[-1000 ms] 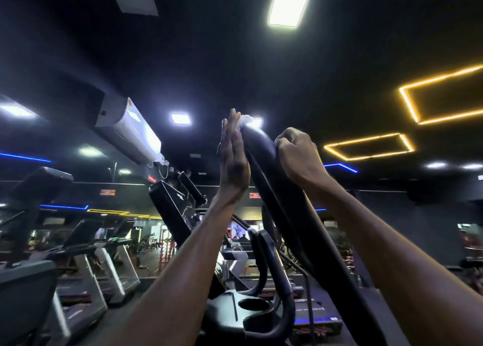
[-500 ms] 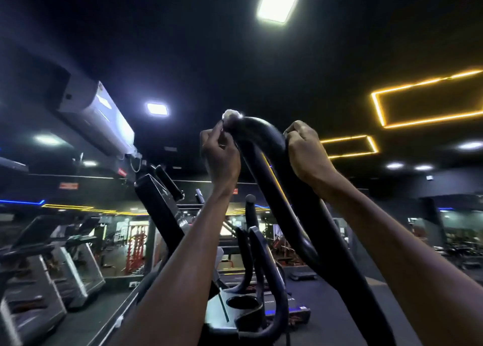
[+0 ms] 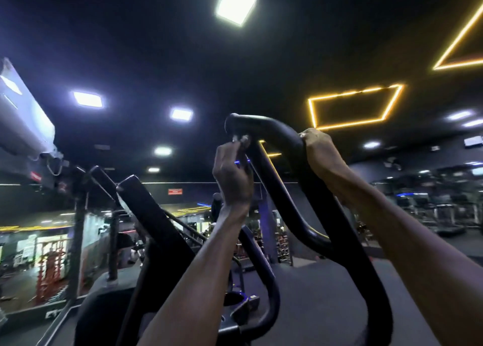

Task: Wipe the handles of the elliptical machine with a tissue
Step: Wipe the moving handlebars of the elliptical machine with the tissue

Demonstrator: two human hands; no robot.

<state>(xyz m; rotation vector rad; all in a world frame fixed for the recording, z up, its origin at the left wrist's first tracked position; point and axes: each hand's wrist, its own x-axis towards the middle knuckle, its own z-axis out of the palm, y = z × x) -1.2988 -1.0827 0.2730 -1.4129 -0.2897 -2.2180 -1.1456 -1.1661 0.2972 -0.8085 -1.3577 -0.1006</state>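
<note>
A black looped handle (image 3: 264, 126) of the elliptical machine rises in front of me at the centre. My left hand (image 3: 231, 173) is curled just below the loop's top end and pinches a small white tissue (image 3: 241, 138) against the handle's underside. Only a scrap of the tissue shows between the fingertips. My right hand (image 3: 322, 155) grips the outer bend of the same handle, to the right. Both forearms reach up from the bottom of the view.
The machine's console (image 3: 154, 215) slants up at left centre, with a second black handle loop (image 3: 264, 280) and a cup holder (image 3: 235, 297) lower down. An air conditioner (image 3: 23, 115) hangs at the upper left. Treadmills (image 3: 444, 212) stand at the far right.
My left hand has slid from the top end of the handle down to its underside, its fingers now curled round the tissue. The view has swung left. My right hand keeps its grip.
</note>
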